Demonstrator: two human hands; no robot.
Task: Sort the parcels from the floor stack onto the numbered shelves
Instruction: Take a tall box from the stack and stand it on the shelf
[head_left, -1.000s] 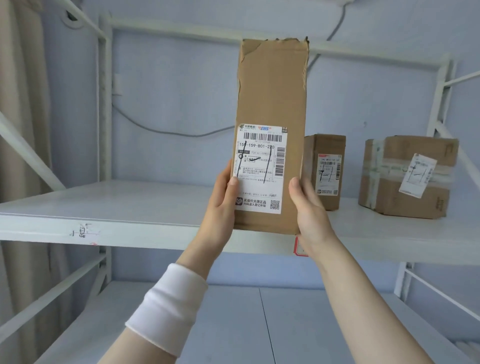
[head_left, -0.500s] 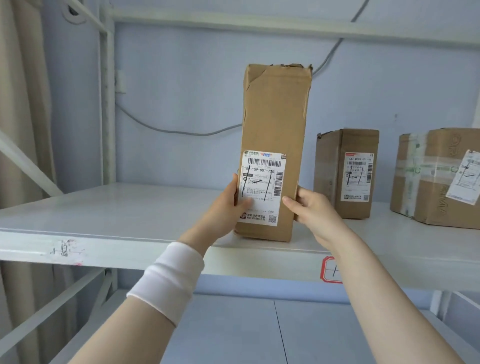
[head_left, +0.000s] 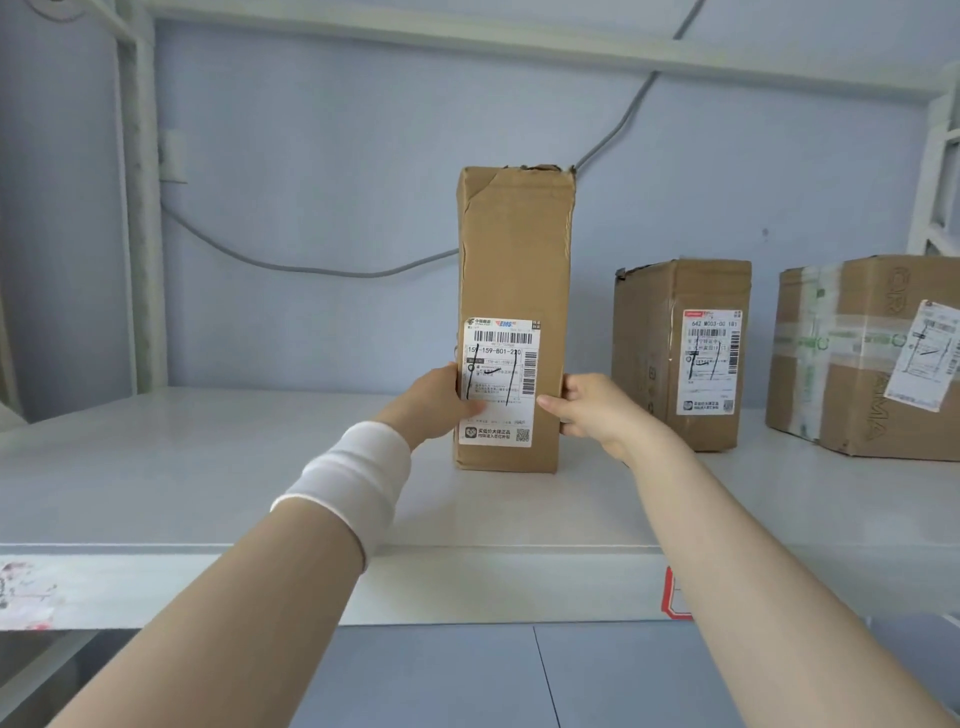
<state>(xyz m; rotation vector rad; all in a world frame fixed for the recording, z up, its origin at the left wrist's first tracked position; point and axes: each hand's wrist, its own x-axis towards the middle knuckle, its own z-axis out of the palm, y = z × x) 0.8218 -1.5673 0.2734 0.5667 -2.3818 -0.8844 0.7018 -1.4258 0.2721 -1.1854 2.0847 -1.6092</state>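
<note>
Head view: tall cardboard parcel (head_left: 514, 249) standing upright on white shelf (head_left: 208, 467), base flat, set back from front edge. Left hand (head_left: 436, 402) clamped on its left edge, thumb over label (head_left: 501, 364); right hand (head_left: 592, 410) wrapped round right edge. Judging by narrow footprint: tippy, stiff, probably light; top corner crumpled, so best gripped low on both sides. Small parcel (head_left: 647, 332) and taped parcel (head_left: 852, 374) to its right, apart from it; contents hidden.

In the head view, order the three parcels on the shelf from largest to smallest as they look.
Tall parcel and taped parcel: alike, unranked; the frame edge cuts the taped one.
Then the middle parcel, smallest.
</note>
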